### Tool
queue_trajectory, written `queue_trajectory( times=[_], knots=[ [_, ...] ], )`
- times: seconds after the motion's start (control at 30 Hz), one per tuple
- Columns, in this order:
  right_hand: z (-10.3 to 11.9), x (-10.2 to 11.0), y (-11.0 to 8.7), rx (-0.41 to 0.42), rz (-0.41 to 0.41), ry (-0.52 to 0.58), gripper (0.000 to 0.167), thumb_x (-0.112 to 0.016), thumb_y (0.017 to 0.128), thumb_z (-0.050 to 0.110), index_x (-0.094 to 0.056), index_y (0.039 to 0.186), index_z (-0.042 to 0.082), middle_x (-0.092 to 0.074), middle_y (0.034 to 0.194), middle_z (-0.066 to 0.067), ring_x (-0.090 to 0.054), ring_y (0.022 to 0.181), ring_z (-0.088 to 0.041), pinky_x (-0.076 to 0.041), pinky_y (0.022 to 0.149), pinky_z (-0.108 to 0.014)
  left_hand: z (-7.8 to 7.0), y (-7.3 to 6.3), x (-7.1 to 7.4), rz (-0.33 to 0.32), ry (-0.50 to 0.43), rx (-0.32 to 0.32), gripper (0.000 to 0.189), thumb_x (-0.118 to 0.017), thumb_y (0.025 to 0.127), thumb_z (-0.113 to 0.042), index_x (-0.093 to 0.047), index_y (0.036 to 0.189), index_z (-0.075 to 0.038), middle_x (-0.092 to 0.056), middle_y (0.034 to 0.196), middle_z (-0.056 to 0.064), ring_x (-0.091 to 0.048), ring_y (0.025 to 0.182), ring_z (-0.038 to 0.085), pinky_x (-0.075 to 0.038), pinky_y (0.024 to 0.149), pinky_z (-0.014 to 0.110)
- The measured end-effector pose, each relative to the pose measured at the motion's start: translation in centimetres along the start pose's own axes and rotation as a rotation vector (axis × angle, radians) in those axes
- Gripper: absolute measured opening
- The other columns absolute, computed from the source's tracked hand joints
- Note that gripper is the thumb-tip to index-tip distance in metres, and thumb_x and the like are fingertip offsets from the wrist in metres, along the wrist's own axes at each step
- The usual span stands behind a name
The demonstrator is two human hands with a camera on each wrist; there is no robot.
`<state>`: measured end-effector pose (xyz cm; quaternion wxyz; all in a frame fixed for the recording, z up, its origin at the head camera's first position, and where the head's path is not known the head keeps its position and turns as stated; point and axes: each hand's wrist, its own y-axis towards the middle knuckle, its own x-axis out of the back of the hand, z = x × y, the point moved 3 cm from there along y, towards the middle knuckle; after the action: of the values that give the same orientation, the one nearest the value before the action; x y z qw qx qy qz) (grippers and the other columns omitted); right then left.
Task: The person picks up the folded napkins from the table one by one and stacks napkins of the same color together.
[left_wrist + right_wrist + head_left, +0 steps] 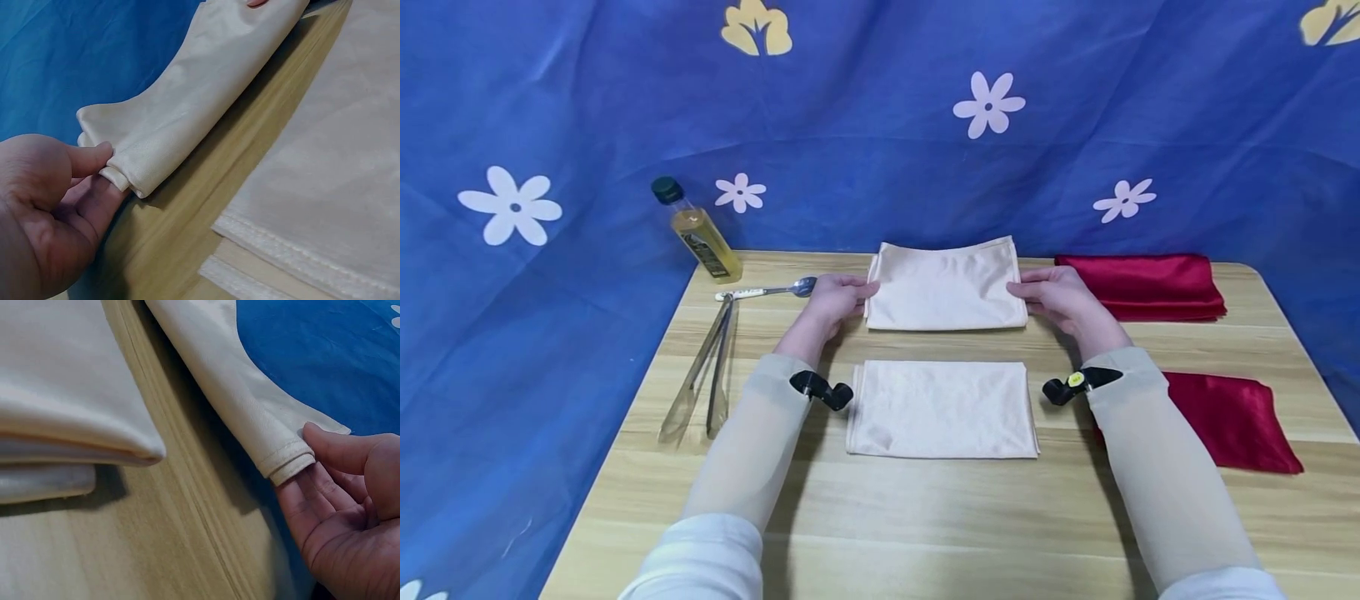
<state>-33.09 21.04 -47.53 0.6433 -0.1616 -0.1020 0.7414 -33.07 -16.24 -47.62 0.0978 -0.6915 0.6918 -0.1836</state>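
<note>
A folded cream satin cloth (947, 287) is held by both hands near the back of the table. My left hand (838, 298) pinches its left end, thumb on top and fingers beneath, as the left wrist view shows. At the other end my right hand (1060, 300) grips it the same way. In both wrist views the cloth's near edge hangs over the wood with a shadow under it, so it looks slightly raised. A second folded cream cloth (943, 410) lies flat on the table in front of it, touched by neither hand.
Two folded dark red cloths (1142, 287) (1232, 421) lie to the right, the nearer partly behind my right forearm. On the left are metal tongs (700, 375), a spoon (767, 292) and an oil bottle (706, 242). A blue flowered curtain (880, 125) hangs behind the wooden table (925, 525).
</note>
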Motion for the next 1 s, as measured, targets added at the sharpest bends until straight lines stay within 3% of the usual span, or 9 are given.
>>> queue_trajectory(
  times=[0.43,0.6,0.87,1.0],
  knots=[
    [1.5,0.1,-1.5,0.028,0.0,0.027,0.009,-0.077,0.095,-0.003,-0.074,0.093,0.005,-0.077,0.088,-0.001,-0.072,0.08,-0.01,-0.064,0.074,-0.026,-2.2,-1.6,0.3,0.003,-0.01,-0.009,0.047,-0.081,0.097,-0.015,-0.064,0.135,0.007,-0.064,0.134,0.018,-0.067,0.116,0.025,-0.059,0.098,0.032],
    [1.9,0.3,-2.3,0.039,0.02,0.053,0.009,-0.078,0.094,-0.002,-0.073,0.093,0.005,-0.077,0.086,-0.002,-0.072,0.078,-0.009,-0.063,0.072,-0.025,-2.4,-1.8,0.2,0.014,-0.012,-0.023,0.046,-0.081,0.096,-0.013,-0.064,0.133,0.008,-0.065,0.128,0.017,-0.067,0.109,0.021,-0.059,0.098,0.032],
    [2.1,0.4,-3.2,0.062,0.034,0.056,0.009,-0.079,0.094,-0.001,-0.072,0.093,0.005,-0.077,0.087,-0.002,-0.073,0.078,-0.01,-0.064,0.073,-0.026,-2.7,-2.6,0.5,0.028,0.017,-0.051,0.043,-0.081,0.096,-0.013,-0.065,0.13,0.008,-0.066,0.119,0.014,-0.067,0.096,0.016,-0.062,0.083,0.025],
    [2.1,0.4,-3.8,0.069,0.038,0.056,0.008,-0.078,0.095,-0.001,-0.071,0.095,0.004,-0.077,0.088,-0.004,-0.073,0.079,-0.01,-0.064,0.073,-0.026,-2.9,-3.3,0.6,0.035,0.024,-0.073,0.04,-0.08,0.096,-0.011,-0.065,0.127,0.01,-0.066,0.115,0.013,-0.068,0.09,0.014,-0.063,0.084,0.028]
  ],
)
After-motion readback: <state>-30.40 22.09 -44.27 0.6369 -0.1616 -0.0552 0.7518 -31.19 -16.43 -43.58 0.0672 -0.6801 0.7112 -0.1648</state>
